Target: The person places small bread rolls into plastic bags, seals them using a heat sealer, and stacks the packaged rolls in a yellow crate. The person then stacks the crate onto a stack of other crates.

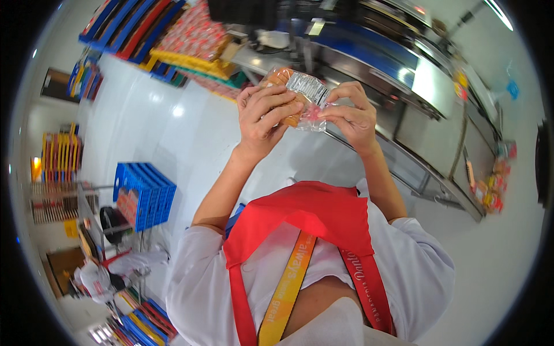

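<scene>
Holding up a clear plastic bag [312, 111] of golden-brown bread [281, 75]

From afar I see the left hand [265, 112], fingers half curled, gripping the bread through the bag; the right hand [354, 113] pinches its pink-marked end, fingertips drawn close. The bag is in front of the red apron [297, 222], raised over the pale floor [158, 124]

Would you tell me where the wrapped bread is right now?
In the head view, the wrapped bread is above centre, between the left hand, which grips it, and the right hand, pinching its wrapper.
</scene>
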Motion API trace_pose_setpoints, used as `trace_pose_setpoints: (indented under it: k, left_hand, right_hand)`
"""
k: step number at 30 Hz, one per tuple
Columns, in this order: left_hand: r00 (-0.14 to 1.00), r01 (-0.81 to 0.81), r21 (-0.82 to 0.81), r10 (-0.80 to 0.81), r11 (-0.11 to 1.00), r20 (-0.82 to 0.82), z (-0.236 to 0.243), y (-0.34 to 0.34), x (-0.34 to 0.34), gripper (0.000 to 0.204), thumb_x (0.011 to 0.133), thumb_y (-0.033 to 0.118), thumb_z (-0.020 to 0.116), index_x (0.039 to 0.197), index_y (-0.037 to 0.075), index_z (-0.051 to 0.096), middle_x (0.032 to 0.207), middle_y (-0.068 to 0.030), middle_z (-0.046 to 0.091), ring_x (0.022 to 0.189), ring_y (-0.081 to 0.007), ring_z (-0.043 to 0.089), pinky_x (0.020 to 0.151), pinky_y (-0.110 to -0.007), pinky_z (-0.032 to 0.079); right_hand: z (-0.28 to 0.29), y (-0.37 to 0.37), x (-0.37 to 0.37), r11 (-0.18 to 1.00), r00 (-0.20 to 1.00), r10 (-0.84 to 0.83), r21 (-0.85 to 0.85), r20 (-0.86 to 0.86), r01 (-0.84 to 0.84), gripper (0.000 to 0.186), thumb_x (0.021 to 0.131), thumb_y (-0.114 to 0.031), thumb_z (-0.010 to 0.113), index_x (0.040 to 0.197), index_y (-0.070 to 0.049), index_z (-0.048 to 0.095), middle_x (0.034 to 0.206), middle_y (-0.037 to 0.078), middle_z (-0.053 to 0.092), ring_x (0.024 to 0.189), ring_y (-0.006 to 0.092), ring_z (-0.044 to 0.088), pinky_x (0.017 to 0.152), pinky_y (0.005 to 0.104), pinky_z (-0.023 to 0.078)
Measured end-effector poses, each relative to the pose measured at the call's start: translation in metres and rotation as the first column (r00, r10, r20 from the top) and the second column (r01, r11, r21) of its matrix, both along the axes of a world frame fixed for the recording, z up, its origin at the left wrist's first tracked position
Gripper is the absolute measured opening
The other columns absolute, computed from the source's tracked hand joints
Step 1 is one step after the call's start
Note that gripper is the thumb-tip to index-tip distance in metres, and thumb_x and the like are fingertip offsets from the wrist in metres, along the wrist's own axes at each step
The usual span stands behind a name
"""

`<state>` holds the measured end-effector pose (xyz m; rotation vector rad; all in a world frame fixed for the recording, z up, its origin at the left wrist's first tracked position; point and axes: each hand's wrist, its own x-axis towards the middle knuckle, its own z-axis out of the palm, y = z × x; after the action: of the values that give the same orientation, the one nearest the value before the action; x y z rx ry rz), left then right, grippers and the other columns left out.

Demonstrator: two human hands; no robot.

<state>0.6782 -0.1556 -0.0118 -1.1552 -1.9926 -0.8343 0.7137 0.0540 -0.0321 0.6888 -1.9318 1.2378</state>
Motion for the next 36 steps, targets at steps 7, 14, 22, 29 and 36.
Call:
trace_pose_setpoints:
  k: [7, 14, 22, 29, 36]
  left_hand:
    - [0.870, -0.143, -0.146, 0.194, 0.979, 0.454, -0.005, -0.184, -0.046, 0.042, 0.057, 0.010, 0.082, 0.097, 0.012, 0.069, 0.099, -0.0027, 0.067, 0.095, -0.0208, 0.062, 0.085, -0.034, 0.042]
    - [0.435, -0.185, 0.120, -0.028, 0.975, 0.900, -0.030, -0.290, -0.136, 0.074, 0.063, 0.015, 0.084, 0.125, 0.004, 0.046, 0.092, -0.0086, 0.066, 0.086, -0.0144, 0.061, 0.084, -0.028, 0.047]
    - [0.659, -0.561, 0.246, 0.246, 0.791, 0.711, -0.065, -0.392, -0.314, 0.030, 0.085, 0.006, 0.064, 0.113, 0.001, 0.055, 0.104, -0.0061, 0.060, 0.092, -0.0126, 0.057, 0.085, -0.027, 0.046]
    - [0.500, -0.639, 0.257, 0.138, 0.725, 0.855, -0.150, -0.460, -0.451, 0.021, 0.084, 0.013, 0.067, 0.100, 0.002, 0.062, 0.096, -0.0046, 0.061, 0.087, -0.0119, 0.057, 0.078, -0.026, 0.046]
    - [0.717, -0.472, -0.113, 0.455, 0.874, 0.528, -0.224, -0.461, -0.611, 0.020, 0.076, 0.014, 0.070, 0.093, 0.005, 0.063, 0.104, -0.0123, 0.059, 0.104, -0.0309, 0.050, 0.091, -0.042, 0.037]
  right_hand:
    - [-0.004, -0.166, -0.092, 0.936, 0.920, 0.340, 0.026, 0.196, -0.352, 0.024, 0.066, -0.012, 0.076, 0.087, -0.009, 0.064, 0.092, 0.004, 0.061, 0.094, 0.0261, 0.055, 0.082, 0.0363, 0.043]
    - [-0.019, -0.283, -0.187, 0.759, 0.481, 0.449, -0.037, 0.753, -0.650, 0.030, 0.086, -0.028, 0.064, 0.093, 0.000, 0.057, 0.077, 0.019, 0.063, 0.066, 0.0291, 0.062, 0.063, 0.0362, 0.047]
    - [-0.089, -0.388, -0.377, 0.914, 0.638, 0.354, -0.109, 0.683, -0.390, 0.039, 0.092, -0.031, 0.055, 0.077, 0.005, 0.059, 0.058, 0.015, 0.058, 0.045, 0.0172, 0.058, 0.045, 0.0324, 0.043]
    - [-0.067, -0.354, -0.605, 0.906, 0.847, -0.420, 0.210, 0.326, 0.368, 0.027, 0.089, -0.022, 0.054, 0.112, -0.009, 0.058, 0.096, 0.019, 0.062, 0.086, 0.0354, 0.060, 0.071, 0.0429, 0.049]
    - [-0.128, -0.208, -0.818, 0.477, 0.461, -0.864, 0.616, 0.201, 0.627, 0.032, 0.084, -0.014, 0.054, 0.116, -0.013, 0.057, 0.099, 0.015, 0.061, 0.091, 0.0343, 0.061, 0.075, 0.0443, 0.050]
